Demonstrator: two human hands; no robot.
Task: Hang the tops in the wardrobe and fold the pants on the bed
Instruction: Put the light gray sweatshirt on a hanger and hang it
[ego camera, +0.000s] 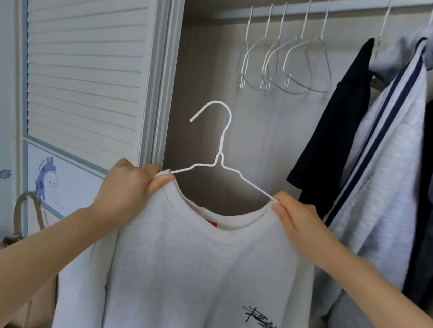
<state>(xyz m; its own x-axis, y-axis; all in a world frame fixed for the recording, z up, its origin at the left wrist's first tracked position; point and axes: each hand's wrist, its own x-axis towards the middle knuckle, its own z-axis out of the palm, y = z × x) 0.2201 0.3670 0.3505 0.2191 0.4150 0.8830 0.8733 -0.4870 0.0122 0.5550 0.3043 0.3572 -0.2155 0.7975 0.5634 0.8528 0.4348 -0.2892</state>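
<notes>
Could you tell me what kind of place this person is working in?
Most likely a bedroom, at an open wardrobe: a rail carries empty wire hangers and hung tops, beside a louvred door with cartoon stickers.

This was a bedroom in a home, seen at an open wardrobe [255, 130]. A rail [313, 7] ran across its top, carrying a row of bare white wire hangers [283, 62] and, further right, a black top [337, 119], a grey jacket with navy stripes [386, 158] and darker clothes. The louvred door [88, 45] beside it bore a cartoon giraffe sticker [45, 177], and a tan bag [28, 221] sat below.
</notes>
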